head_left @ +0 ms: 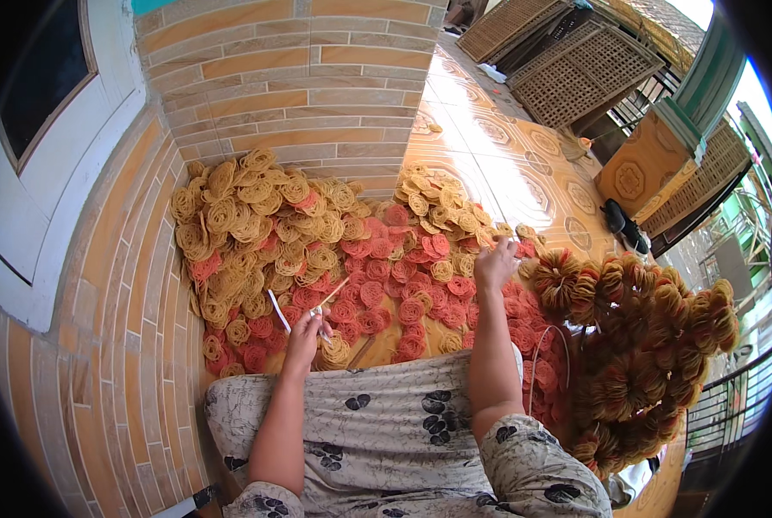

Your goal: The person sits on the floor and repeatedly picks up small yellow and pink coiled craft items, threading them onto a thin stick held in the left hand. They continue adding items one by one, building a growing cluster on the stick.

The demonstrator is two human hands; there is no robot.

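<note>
My left hand point(306, 331) is closed above the heap, pinching a thin tan stick point(334, 291) that points away to the right. A narrow white strip point(279, 312) juts up on that hand's left side; whether the fingers grip it too is unclear. Just right of the hand lies a yellow coiled rosette point(334, 351). My right hand point(495, 262) reaches forward over the heap's right part, fingers drawn together next to some yellow rosettes; what is between them is too small to make out. Many flat coral rosettes point(371, 294) and yellow rosettes point(261, 194) spread across the floor before me.
Bundled brown-and-yellow rosettes point(654, 345) are piled at my right, beside a thin pale hoop point(537, 363). A brick-patterned tiled wall point(291, 86) bounds the left and back. Woven lattice panels point(585, 73) lean at the far right. Dark shoes point(625, 226) rest near a tiled pillar point(645, 168).
</note>
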